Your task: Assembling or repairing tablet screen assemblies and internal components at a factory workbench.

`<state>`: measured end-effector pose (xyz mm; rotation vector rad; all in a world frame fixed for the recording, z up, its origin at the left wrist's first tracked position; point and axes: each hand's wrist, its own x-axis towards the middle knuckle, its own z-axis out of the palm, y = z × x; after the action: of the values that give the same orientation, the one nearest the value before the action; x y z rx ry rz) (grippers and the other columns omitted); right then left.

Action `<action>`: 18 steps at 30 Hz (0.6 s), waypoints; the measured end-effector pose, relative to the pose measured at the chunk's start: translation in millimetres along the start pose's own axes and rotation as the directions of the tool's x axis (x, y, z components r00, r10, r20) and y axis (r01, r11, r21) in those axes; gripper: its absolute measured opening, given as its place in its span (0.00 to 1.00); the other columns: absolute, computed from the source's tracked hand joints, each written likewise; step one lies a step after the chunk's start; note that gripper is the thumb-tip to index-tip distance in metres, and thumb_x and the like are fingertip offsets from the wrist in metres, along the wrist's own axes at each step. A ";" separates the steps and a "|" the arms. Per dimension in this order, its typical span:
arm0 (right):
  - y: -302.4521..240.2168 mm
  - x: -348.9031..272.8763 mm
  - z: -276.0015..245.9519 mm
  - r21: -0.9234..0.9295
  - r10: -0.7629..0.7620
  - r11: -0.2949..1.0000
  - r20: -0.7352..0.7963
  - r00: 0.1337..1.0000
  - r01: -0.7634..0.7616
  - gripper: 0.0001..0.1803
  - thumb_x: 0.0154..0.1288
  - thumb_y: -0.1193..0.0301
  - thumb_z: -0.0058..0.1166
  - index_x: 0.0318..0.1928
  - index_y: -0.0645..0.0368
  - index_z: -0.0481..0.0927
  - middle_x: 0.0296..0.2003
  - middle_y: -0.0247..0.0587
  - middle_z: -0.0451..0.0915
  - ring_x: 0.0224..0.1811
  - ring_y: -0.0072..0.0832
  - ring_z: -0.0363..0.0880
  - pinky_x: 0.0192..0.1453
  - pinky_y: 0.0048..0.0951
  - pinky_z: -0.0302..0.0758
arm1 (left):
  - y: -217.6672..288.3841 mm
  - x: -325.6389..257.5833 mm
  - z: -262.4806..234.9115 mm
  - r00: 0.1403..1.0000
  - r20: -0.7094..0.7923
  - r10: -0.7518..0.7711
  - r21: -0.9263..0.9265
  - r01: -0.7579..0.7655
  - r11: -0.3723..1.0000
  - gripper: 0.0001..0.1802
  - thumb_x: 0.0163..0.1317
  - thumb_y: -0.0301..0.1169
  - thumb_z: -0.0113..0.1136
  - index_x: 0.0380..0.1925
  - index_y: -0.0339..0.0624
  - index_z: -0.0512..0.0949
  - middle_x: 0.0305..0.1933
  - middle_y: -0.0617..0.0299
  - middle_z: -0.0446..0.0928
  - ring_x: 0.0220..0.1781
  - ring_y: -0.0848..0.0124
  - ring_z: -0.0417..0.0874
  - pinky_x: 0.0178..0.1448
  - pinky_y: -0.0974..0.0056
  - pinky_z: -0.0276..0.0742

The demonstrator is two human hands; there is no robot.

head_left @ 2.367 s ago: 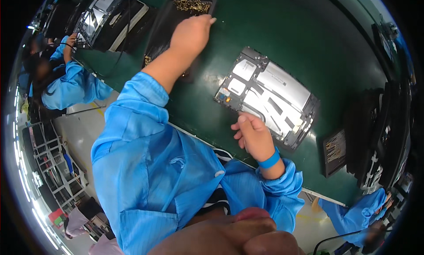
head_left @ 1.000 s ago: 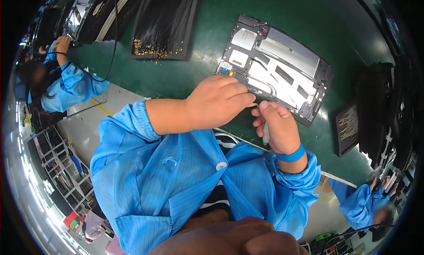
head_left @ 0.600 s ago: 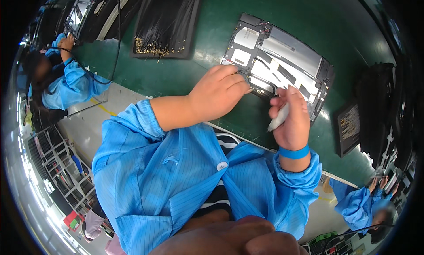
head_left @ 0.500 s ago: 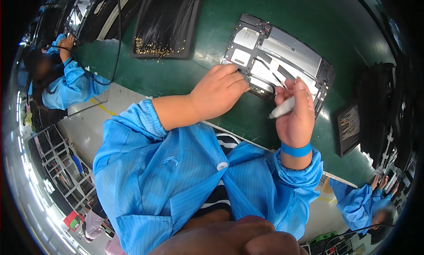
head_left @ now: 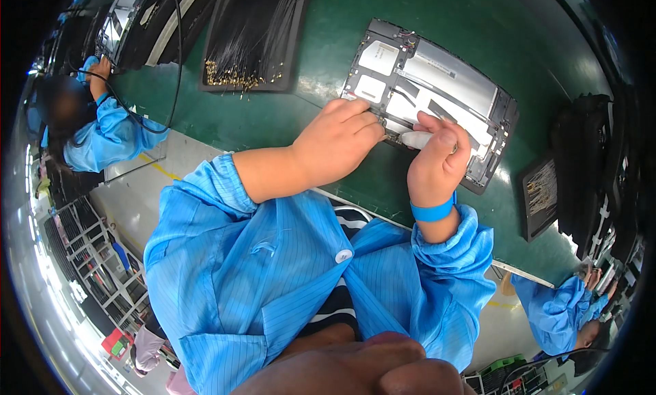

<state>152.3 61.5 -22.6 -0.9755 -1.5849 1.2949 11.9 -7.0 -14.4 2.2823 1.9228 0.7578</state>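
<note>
An opened tablet-like device [head_left: 447,72] lies on the green bench, tilted, with a black frame and silver plates showing inside. My left hand [head_left: 338,139] is closed at its near left edge, fingers curled; whatever they pinch is hidden. Over the near side of the device is my right hand [head_left: 437,159], fingers bent together, with a blue band at the wrist. A white cover [head_left: 415,140] on one of its fingers points toward the left hand. Anything between those fingers is too small to make out. Dark strips [head_left: 408,89] cross the silver plate.
Behind my left hand stands a black tray [head_left: 249,53] of thin black cables with gold ends. A smaller tray of thin parts [head_left: 541,193] sits at right beside black stacked material [head_left: 581,162]. Co-workers in blue [head_left: 113,135] sit on both sides. A cable [head_left: 179,60] hangs at left.
My right hand has moved left and turned, bringing its white-covered finger close to my left hand. The left hand stays at the device's edge.
</note>
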 end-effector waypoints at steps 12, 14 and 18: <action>-29.3 10.7 9.3 -0.322 -0.226 0.894 0.278 0.934 0.312 0.08 0.54 0.67 0.47 0.25 0.58 0.74 0.19 0.48 0.72 0.22 0.45 0.70 0.25 0.37 0.68 | -0.2 -1.3 -2.9 1.000 0.030 -0.001 0.003 0.001 1.000 0.10 0.42 0.27 0.50 0.28 0.41 0.72 0.32 0.62 0.71 0.45 0.65 0.67 0.46 0.62 0.62; -27.1 9.1 8.4 -0.420 -0.128 0.869 0.322 0.938 0.263 0.07 0.54 0.72 0.45 0.26 0.60 0.75 0.24 0.45 0.74 0.27 0.38 0.74 0.31 0.30 0.70 | 0.9 -0.2 -7.0 0.999 0.049 -0.008 0.015 0.007 1.000 0.10 0.42 0.28 0.50 0.29 0.41 0.72 0.32 0.62 0.71 0.46 0.64 0.67 0.46 0.62 0.62; -1.6 30.0 -2.5 -0.223 0.011 0.974 0.185 0.983 0.031 0.16 0.62 0.61 0.37 0.34 0.64 0.67 0.23 0.44 0.74 0.21 0.27 0.73 0.25 0.23 0.69 | 11.2 -14.4 -25.3 0.955 0.034 -0.293 -0.166 0.295 0.941 0.09 0.51 0.32 0.48 0.29 0.39 0.72 0.31 0.61 0.70 0.36 0.61 0.70 0.42 0.62 0.65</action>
<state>144.5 90.0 -16.8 -1.0056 -1.9104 1.2475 10.4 -29.6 7.1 1.8425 2.0434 0.8333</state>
